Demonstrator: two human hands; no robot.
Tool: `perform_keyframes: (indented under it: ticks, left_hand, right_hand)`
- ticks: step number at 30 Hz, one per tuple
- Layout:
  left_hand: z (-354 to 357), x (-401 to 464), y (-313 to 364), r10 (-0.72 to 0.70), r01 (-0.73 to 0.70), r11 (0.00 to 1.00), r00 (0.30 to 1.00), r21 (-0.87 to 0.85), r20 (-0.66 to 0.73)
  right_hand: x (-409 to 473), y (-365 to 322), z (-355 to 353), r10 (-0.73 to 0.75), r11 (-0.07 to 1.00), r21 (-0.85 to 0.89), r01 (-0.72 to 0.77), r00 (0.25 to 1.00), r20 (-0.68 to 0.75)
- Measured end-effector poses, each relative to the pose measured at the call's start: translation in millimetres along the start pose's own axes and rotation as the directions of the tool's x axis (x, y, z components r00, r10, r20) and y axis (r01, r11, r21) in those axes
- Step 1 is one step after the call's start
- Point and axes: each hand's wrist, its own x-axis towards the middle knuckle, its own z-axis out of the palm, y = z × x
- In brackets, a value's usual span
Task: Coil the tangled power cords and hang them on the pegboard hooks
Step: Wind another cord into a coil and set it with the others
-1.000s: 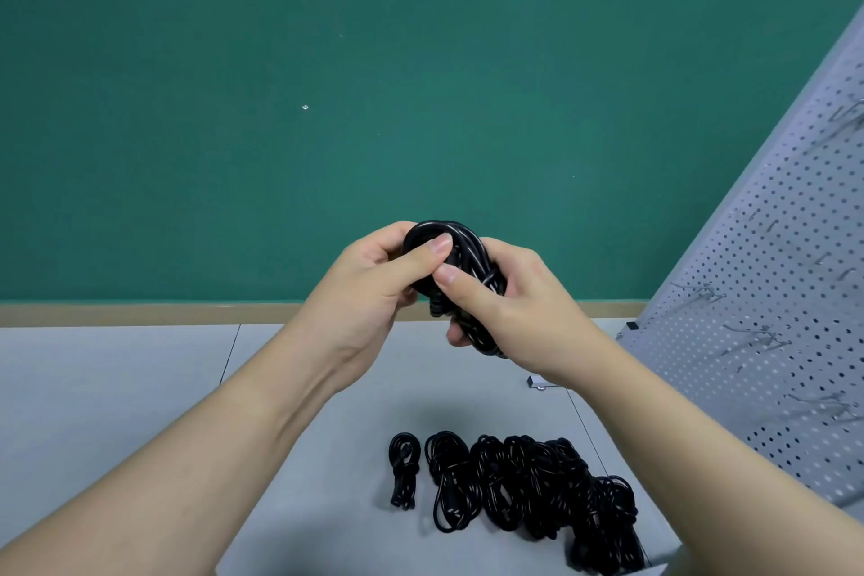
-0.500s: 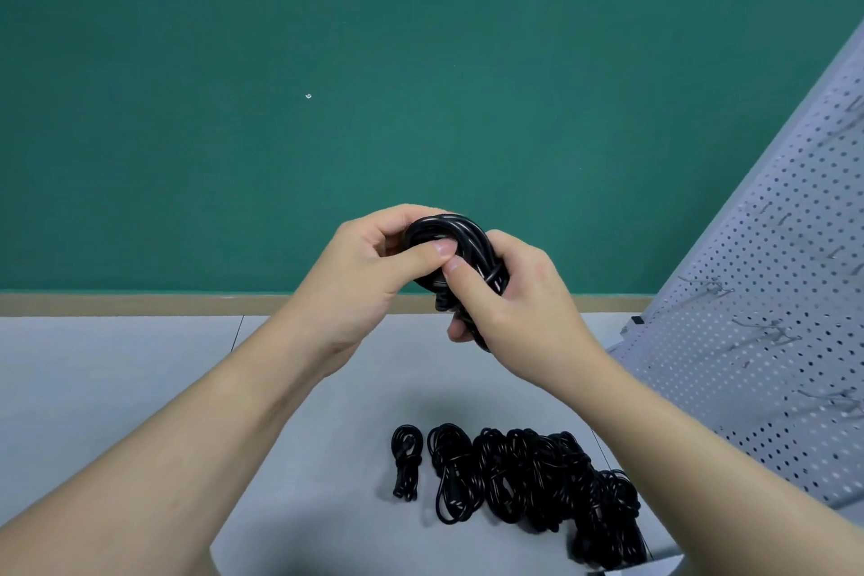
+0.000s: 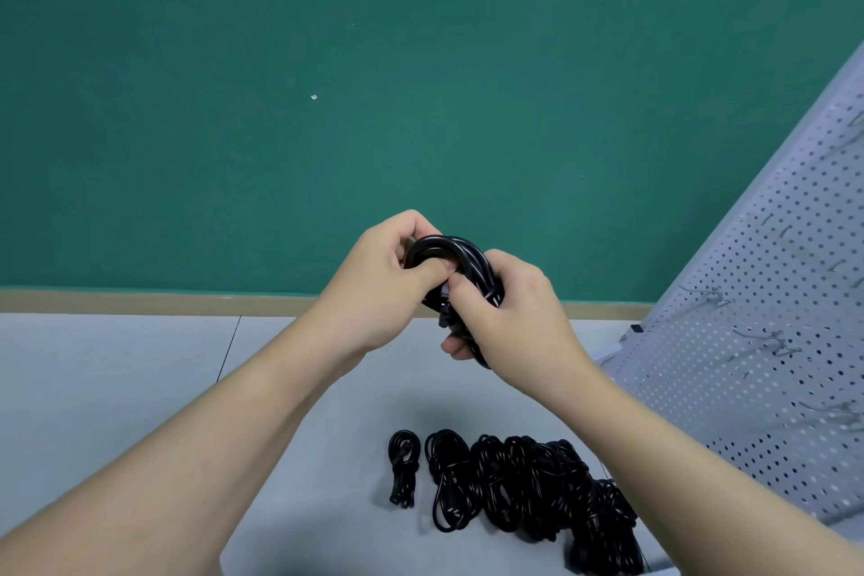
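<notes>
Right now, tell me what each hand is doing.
Left hand: closed on the black cord bundle, thumb pressing across it.
Right hand: closed on the same bundle, fingers curled round its lower side.

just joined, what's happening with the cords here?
A person holds one coiled black cord up in front of the green wall, left hand and right hand both gripping it. More black cords lie bunched on the grey floor below. The pegboard stands to the right; none of the hooks seen holds a cord.
</notes>
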Motion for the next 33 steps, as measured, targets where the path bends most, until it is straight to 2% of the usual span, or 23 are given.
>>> perform_keyframes:
  ticks: [4,7,9,12,15,19,24,26,29,33]
  left_hand:
    - [-2.0,4.7,-1.2,0.006,0.002,0.997,0.995,0.075,-0.101]
    - [-5.4,7.0,-1.4,0.009,0.007,0.997,0.978,0.076,-0.209]
    - [-8.2,6.8,-1.3,0.014,-0.002,0.999,0.974,0.05,-0.225]
    - [-16.3,6.6,0.0,-0.013,0.009,0.999,0.996,-0.041,-0.088]
    - [-18.9,3.0,-0.9,-0.052,0.061,0.995,0.993,-0.08,0.103]
    - [-5.2,-0.8,-8.0,-0.066,0.064,0.997,0.997,0.046,0.038]
    - [-2.2,-2.4,2.2,-0.025,0.023,0.999,0.998,0.033,0.055]
    - [3.0,-3.4,10.2,-0.02,0.019,1.0,0.996,0.012,0.083]
    - [19.5,0.5,27.0,-0.014,0.022,0.997,0.995,-0.079,0.102]
    - [48.8,6.7,55.6,0.067,-0.046,0.991,0.982,-0.124,0.177]
  right_hand:
    - [-0.2,-0.8,-5.7,-0.041,0.998,-0.039,0.044,0.997,0.068]
    - [-0.4,0.1,-10.1,-0.043,0.997,0.073,0.031,0.984,0.175]
    - [3.1,5.0,-12.9,-0.045,0.987,0.162,0.019,0.986,0.16]
    - [10.2,11.8,-22.0,-0.063,0.956,0.291,0.041,0.996,0.065]
    - [14.7,13.8,-35.5,-0.074,0.946,0.315,0.082,0.997,-0.036]
    - [17.4,18.3,-46.4,-0.082,0.954,0.289,0.083,0.997,-0.016]
    - [13.8,11.2,-56.6,-0.138,0.885,0.453,0.107,0.99,0.036]
    - [12.8,2.4,-60.3,-0.176,0.904,0.396,0.159,0.984,0.006]
    - [11.1,-11.9,-72.3,-0.224,0.947,0.222,0.233,0.972,-0.065]
    - [-6.2,-22.2,-107.3,-0.251,0.964,0.047,0.261,0.956,-0.154]
